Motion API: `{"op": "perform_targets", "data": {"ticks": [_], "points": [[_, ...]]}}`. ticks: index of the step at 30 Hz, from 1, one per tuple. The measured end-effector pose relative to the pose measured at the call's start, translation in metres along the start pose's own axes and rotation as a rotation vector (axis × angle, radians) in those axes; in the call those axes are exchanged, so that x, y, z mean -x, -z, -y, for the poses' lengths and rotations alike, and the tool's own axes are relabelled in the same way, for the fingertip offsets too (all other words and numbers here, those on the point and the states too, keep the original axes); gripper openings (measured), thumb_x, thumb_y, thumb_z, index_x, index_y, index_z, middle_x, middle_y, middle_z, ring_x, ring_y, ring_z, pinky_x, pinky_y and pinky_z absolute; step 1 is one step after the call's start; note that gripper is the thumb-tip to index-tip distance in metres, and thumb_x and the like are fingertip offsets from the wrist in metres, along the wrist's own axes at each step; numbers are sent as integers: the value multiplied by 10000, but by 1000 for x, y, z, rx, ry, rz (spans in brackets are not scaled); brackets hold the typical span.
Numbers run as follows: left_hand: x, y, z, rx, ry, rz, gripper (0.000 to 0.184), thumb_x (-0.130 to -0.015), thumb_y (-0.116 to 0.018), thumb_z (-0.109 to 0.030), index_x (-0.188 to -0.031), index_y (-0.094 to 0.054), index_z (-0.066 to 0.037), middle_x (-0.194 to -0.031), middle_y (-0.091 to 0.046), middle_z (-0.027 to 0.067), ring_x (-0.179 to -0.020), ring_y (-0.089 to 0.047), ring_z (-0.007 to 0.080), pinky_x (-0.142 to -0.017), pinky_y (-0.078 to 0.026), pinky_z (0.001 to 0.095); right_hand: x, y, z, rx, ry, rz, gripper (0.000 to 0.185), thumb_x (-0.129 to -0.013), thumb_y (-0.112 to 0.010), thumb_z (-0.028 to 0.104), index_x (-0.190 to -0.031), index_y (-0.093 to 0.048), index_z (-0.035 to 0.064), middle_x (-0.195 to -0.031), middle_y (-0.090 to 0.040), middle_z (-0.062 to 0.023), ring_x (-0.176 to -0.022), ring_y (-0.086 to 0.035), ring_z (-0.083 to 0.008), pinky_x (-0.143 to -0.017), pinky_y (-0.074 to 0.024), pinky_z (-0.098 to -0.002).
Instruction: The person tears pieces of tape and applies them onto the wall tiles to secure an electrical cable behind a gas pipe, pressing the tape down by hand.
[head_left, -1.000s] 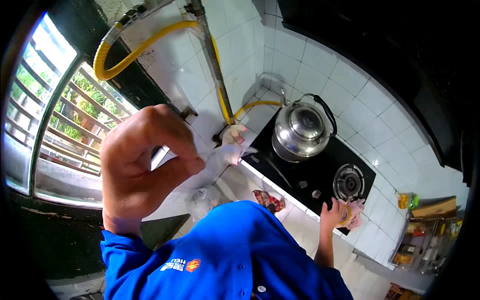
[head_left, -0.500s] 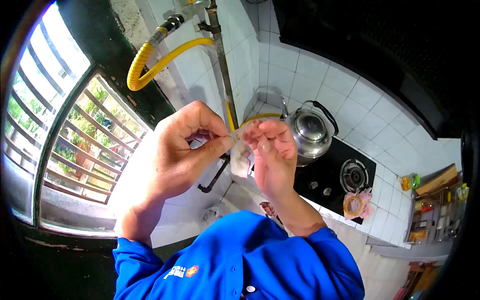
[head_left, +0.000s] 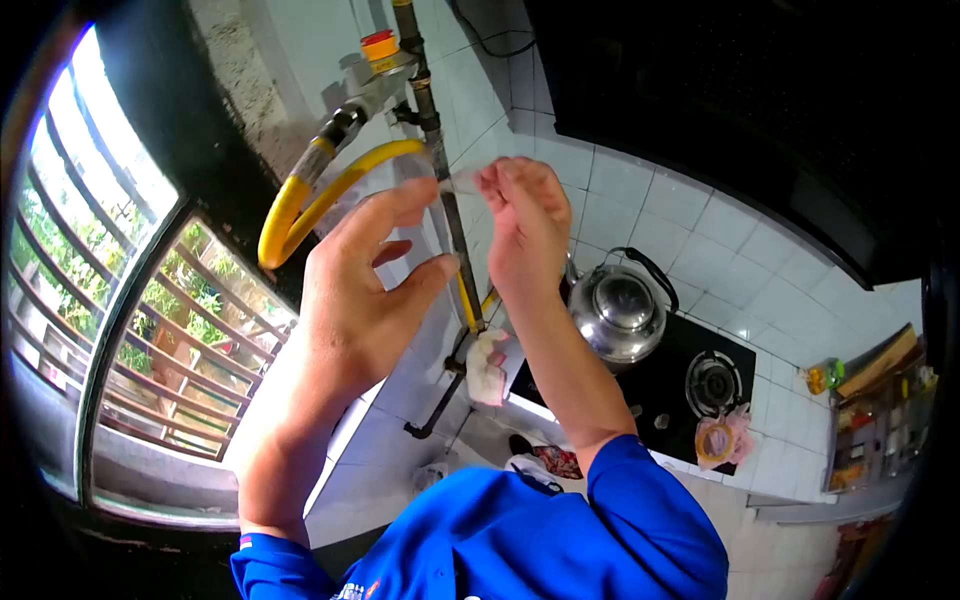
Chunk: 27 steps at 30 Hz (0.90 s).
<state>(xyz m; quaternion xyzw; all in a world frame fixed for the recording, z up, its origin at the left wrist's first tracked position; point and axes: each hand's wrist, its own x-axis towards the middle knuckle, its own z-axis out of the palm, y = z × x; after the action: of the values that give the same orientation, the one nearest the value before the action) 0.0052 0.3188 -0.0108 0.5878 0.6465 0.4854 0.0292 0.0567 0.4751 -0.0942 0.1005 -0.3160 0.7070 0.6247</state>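
Note:
My left hand [head_left: 355, 285] is raised in front of the wall, thumb and fingers spread apart, with nothing gripped between them. Higher and to the right, my right hand [head_left: 530, 215] has its fingertips pressed together. A thin, see-through strip [head_left: 461, 182] runs from those fingertips toward the fingers of my left hand; it is blurred, and whether it touches the left fingers I cannot tell. Behind both hands stands a dark upright pipe [head_left: 455, 225]. A yellow corrugated hose [head_left: 283, 215] loops from a valve with a red and yellow cap [head_left: 379, 46] beside the pipe.
A steel kettle [head_left: 617, 315] stands on the black gas stove [head_left: 680, 375] at right. A pink cloth and a yellow tape roll [head_left: 714, 442] lie on the stove's front corner. A whitish cloth [head_left: 487, 370] is by the pipe's foot. A barred window [head_left: 190, 340] is at left.
Both hands have risen relative to the pipe, the right one more. My left thumb and finger have parted from their pinch. The view has tilted up, showing the valve's cap.

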Motion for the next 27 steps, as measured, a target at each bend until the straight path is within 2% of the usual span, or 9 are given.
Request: {"op": "perform_targets", "data": {"ticks": [2,5,7,9,11,15,20,24,27], "points": [[-11,-8,3,-14,7,-20,536,-805,-740,-24,-1310,-564,-8,-1249,-633,176,-1160,-612,270,-950,-508,379,-32,7,-17,22,58,31,68,-919,-654,50,-971,-628,16,-942,-668,-78,-911,-647,-182,-916,-506,-381],[-26,-20,5,29,4,-45,830,-787,-745,3,-1511,-345,-61,-1470,-475,173,-1305,-512,300,-1008,-470,413,-72,9,-40,35,44,31,65,-915,-659,47,-958,-630,8,-922,-674,-83,-890,-655,-183,-902,-514,-353],[-36,-27,11,62,23,-74,904,-792,-751,-124,-1554,-264,-94,-1542,-392,147,-1341,-466,276,-1040,-430,403,-97,4,-50,12,54,55,62,-913,-661,45,-953,-632,8,-927,-674,-82,-889,-650,-168,-902,-511,-324],[-47,-32,12,27,-49,-80,887,-783,-744,21,-1540,-289,-65,-1537,-384,160,-1290,-508,298,-993,-479,412,-120,1,-57,-2,76,76,63,-911,-667,53,-947,-635,12,-912,-673,-70,-885,-642,-147,-877,-503,-299],[-56,-35,13,-68,-105,-90,931,-732,-769,46,-1529,-294,-34,-1551,-349,187,-1265,-534,311,-962,-500,391,-147,4,-62,-8,79,83,80,-912,-678,67,-954,-633,15,-905,-672,-58,-863,-629,-131,-841,-489,-275],[-59,-43,27,-109,-114,34,745,-683,-818,39,-1364,-517,14,-1379,-510,302,-1271,-547,402,-964,-508,400,-197,9,-76,45,107,29,89,-917,-684,72,-937,-619,15,-870,-650,-13,-790,-563,-71,-734,-448,-214],[-58,-53,63,-171,-78,151,528,-707,-836,-75,-1181,-632,34,-1262,-608,279,-1143,-637,394,-947,-526,416,-248,8,-95,272,204,-35,187,-836,-775,124,-901,-649,2,-855,-657,-27,-800,-580,-98,-752,-465,-240],[-55,-63,89,-116,4,132,548,-696,-843,-17,-1204,-639,1,-1259,-608,276,-1147,-636,388,-940,-526,396,-278,6,-108,384,212,-96,238,-801,-803,162,-888,-669,-14,-848,-664,-44,-805,-598,-130,-767,-478,-274],[-59,-64,98,-92,43,140,551,-690,-844,-3,-1202,-642,-5,-1264,-606,276,-1146,-637,385,-938,-527,396,-293,4,-118,408,276,-62,200,-820,-812,152,-873,-657,36,-825,-662,-19,-749,-588,-79,-686,-452,-215]]}}
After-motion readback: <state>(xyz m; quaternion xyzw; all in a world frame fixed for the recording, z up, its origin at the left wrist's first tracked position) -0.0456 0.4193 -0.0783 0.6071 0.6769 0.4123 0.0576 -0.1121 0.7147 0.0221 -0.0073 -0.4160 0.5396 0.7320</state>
